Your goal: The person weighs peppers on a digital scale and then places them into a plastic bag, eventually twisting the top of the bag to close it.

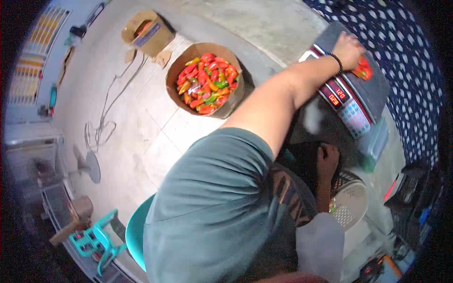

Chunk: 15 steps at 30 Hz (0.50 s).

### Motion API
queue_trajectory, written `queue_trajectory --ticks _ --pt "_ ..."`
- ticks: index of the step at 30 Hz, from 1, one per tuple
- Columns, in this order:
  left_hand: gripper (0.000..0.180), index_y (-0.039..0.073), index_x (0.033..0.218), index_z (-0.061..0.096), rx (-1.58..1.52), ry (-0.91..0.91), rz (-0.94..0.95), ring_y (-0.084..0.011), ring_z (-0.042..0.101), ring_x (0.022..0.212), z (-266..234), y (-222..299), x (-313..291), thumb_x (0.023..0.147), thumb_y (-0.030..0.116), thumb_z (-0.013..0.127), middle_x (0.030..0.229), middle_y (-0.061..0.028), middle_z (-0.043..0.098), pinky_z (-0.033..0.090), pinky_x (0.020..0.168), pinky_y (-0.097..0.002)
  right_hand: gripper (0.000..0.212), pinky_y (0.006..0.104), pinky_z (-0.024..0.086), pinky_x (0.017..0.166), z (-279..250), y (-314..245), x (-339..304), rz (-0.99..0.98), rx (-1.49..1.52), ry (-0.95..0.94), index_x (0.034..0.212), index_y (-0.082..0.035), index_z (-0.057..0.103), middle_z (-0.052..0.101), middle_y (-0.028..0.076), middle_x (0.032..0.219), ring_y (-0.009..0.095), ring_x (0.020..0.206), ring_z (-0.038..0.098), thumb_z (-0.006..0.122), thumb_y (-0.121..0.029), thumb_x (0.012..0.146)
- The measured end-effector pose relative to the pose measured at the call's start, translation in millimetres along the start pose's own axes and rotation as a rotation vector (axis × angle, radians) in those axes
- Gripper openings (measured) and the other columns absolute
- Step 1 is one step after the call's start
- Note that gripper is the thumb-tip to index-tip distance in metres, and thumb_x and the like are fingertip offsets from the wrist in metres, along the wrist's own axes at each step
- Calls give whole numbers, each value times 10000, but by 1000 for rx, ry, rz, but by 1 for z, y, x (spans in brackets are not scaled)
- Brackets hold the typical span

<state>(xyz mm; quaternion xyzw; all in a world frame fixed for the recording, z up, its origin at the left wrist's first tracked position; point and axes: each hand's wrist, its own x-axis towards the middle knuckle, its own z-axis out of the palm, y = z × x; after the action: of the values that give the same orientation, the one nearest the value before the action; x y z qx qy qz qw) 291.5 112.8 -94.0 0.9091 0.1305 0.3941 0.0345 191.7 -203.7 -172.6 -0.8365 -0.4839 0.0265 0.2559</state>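
My left arm reaches across to a digital scale (351,101) with lit red digits and a keypad. At its dark platform, my left hand (348,51) is closed, with red showing at the fingertips. Red peppers (363,70) lie on the platform right beside that hand, partly behind it. Lower down, in shade, my right hand (328,158) has its fingers curled near my lap. Whatever those fingers hold, if anything, is hidden. A pale perforated basket (351,207) is just below the right hand, with a bit of green inside.
A round cardboard container (172,82) full of red, orange and green peppers stands on the tiled floor. Behind it is a smaller cardboard box (155,40). A cord (106,122) trails across the floor. Clear plastic (373,144) hangs beside the scale; dark patterned cloth (410,75) lies beyond.
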Motion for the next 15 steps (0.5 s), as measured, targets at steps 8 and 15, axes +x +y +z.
queue_trajectory --ticks 8,15 --pt "369 85 1042 565 -413 516 -460 -363 494 996 -130 -81 -153 685 2 617 1129 -197 431 444 849 -400 217 424 390 843 4 1 15 29 -38 -174 935 -69 621 587 142 943 325 920 519 599 -163 741" --pt "466 10 1148 460 -68 196 -966 -408 399 1147 -89 -205 -358 697 26 574 1236 -283 393 381 935 -420 183 393 390 825 16 -1 22 -12 -175 -259 904 -15 593 570 152 901 320 894 522 574 -129 762"
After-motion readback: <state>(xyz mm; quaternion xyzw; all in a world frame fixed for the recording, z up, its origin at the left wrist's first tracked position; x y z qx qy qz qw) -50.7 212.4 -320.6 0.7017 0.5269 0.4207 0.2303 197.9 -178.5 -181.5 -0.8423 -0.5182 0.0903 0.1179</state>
